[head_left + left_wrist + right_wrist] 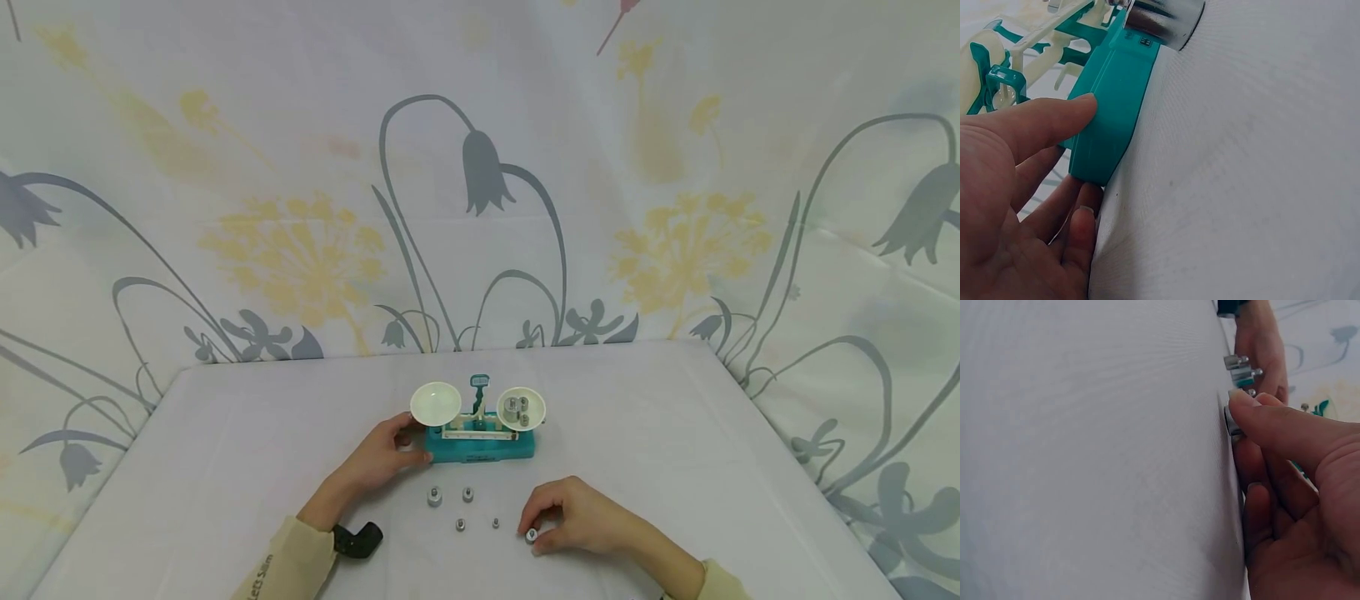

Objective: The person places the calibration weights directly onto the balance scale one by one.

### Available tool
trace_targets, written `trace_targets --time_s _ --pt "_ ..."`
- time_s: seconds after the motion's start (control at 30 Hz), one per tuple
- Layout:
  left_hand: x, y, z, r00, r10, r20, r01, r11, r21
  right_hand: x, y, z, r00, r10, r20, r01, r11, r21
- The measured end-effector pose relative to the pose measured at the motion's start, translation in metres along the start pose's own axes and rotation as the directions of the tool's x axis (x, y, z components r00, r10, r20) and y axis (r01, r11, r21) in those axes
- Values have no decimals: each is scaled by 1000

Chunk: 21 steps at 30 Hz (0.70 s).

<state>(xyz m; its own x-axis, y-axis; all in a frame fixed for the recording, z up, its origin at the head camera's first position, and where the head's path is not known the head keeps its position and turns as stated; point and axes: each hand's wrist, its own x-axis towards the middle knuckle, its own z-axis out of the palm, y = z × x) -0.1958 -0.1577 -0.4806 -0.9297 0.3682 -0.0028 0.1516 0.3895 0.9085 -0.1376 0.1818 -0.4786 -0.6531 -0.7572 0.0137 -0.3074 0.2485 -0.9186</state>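
Note:
A teal balance scale (480, 452) stands on the white-covered table. My left hand (377, 458) grips the left end of its base, with the thumb (1072, 119) on the near side and the fingers around the end and underside. The left white pan (436, 403) is bare; metal weights (513, 407) sit in the right pan (536, 398). In front and to the right of the scale, my right hand (579, 517) pinches a small metal weight (531, 536) between thumb and fingers, low at the tabletop. The right wrist view shows this weight (1231, 422) partly behind the thumb.
Several loose knobbed weights of differing sizes, among them a larger one (434, 497) and a tiny one (496, 522), stand between the scale and the front of the table. A floral cloth (480, 250) hangs behind the table. A black device (358, 542) is at the left wrist.

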Motion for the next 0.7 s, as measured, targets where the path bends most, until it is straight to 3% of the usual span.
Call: trace_targets --time_s 0.4,0.7 --pt "2 -2 1 1000 -9 -11 9 1000 24 -1 -2 0 999 -44 -19 44 999 -7" --pt "1 0 2 1000 -14 -10 14 999 36 -2 -5 0 1000 3 -21 -2 1000 14"
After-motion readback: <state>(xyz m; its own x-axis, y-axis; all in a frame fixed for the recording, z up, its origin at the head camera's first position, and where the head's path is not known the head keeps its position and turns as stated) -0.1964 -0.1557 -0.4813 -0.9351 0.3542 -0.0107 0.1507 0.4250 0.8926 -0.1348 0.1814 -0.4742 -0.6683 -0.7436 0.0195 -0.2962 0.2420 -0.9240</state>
